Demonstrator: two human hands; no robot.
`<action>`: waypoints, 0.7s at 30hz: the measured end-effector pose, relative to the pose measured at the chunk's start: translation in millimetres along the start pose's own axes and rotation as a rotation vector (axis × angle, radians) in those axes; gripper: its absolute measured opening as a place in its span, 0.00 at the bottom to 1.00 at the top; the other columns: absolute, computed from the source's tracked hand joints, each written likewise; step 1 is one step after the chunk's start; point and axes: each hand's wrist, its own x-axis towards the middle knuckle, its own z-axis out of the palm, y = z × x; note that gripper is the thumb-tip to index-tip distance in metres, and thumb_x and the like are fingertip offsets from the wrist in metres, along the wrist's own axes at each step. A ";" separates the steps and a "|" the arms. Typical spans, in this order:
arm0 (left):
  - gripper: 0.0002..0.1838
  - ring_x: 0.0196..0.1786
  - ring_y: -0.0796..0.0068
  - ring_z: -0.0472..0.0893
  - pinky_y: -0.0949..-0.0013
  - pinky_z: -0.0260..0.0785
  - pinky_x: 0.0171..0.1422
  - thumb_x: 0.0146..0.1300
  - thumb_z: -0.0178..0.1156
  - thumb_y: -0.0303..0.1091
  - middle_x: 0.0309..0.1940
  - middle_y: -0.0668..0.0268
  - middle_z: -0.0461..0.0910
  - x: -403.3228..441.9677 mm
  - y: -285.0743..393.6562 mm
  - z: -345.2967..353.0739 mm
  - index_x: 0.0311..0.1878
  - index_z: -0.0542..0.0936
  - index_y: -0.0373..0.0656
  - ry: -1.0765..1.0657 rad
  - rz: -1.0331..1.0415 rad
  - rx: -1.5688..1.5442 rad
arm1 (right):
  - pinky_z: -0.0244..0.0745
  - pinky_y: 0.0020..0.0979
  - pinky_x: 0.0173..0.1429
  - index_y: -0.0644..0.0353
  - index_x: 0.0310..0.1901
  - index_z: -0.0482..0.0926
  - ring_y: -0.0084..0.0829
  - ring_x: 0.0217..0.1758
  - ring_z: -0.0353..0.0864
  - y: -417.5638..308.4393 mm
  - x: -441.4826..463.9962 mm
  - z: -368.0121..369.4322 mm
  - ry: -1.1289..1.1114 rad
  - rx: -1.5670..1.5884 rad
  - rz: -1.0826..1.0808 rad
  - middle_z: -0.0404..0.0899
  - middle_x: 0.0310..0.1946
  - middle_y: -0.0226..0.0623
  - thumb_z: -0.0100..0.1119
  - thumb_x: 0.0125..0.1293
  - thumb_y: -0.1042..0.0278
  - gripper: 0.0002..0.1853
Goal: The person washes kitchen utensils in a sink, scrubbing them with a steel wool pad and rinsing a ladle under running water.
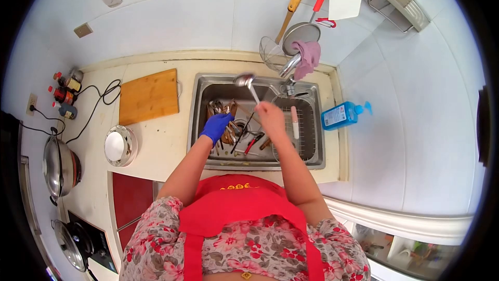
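Note:
My right hand (271, 118) is bare and closed around the handle of a metal ladle (245, 79), whose bowl is raised over the sink's back rim. My left hand (217, 126), in a blue rubber glove, is inside the left half of the steel sink (197, 148). Its fingers are drawn together beside a heap of utensils (227, 136); whatever they may hold is hidden. A red-handled tool (253, 144) lies on the sink bottom between my hands. To the right, a wire basket (306, 146) holds a pink-and-white handled item (294, 122).
A faucet (290, 67) draped with a pink cloth (307, 58) rises behind the sink, below hanging strainers (302, 32). A blue soap bottle (338, 115) stands right. Leftward are a cutting board (149, 96), stacked bowls (119, 146), a black cord (93, 120) and a lidded pan (58, 166).

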 end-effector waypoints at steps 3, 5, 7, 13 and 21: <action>0.20 0.40 0.66 0.79 0.67 0.67 0.47 0.58 0.54 0.47 0.36 0.56 0.81 -2.1 3.4 1.4 0.40 0.81 0.37 -0.002 0.000 0.084 | 0.70 0.38 0.37 0.58 0.28 0.78 0.43 0.32 0.76 25.4 -11.8 10.1 -0.290 -0.733 -0.006 0.74 0.25 0.41 0.54 0.57 0.63 0.08; 0.20 0.41 0.66 0.79 0.68 0.67 0.48 0.58 0.54 0.46 0.36 0.56 0.81 2.3 -2.7 2.1 0.40 0.81 0.37 -0.051 -0.004 0.205 | 0.70 0.39 0.37 0.59 0.27 0.78 0.43 0.31 0.75 36.2 -15.7 16.1 -0.221 -0.692 0.003 0.74 0.24 0.41 0.54 0.57 0.65 0.07; 0.20 0.41 0.66 0.79 0.67 0.66 0.49 0.58 0.54 0.46 0.36 0.56 0.81 2.6 -6.9 1.2 0.41 0.81 0.38 -0.072 -0.007 0.185 | 0.70 0.39 0.36 0.59 0.26 0.77 0.43 0.31 0.75 29.1 -16.2 11.4 -0.173 -0.647 0.011 0.74 0.24 0.40 0.54 0.56 0.67 0.06; 0.19 0.41 0.64 0.79 0.67 0.67 0.49 0.59 0.54 0.46 0.37 0.55 0.81 -1.2 -3.4 2.0 0.42 0.81 0.39 -0.089 0.067 0.161 | 0.72 0.39 0.36 0.57 0.26 0.79 0.42 0.33 0.78 32.9 -12.6 4.8 0.093 -0.370 -0.204 0.77 0.25 0.40 0.53 0.56 0.64 0.08; 0.18 0.41 0.67 0.78 0.70 0.66 0.49 0.60 0.54 0.45 0.38 0.57 0.81 -6.4 3.4 -5.2 0.42 0.81 0.40 -0.048 -0.096 0.278 | 0.71 0.31 0.32 0.61 0.31 0.83 0.31 0.24 0.77 78.3 -23.8 23.6 -0.300 -0.109 0.372 0.79 0.24 0.39 0.56 0.57 0.64 0.11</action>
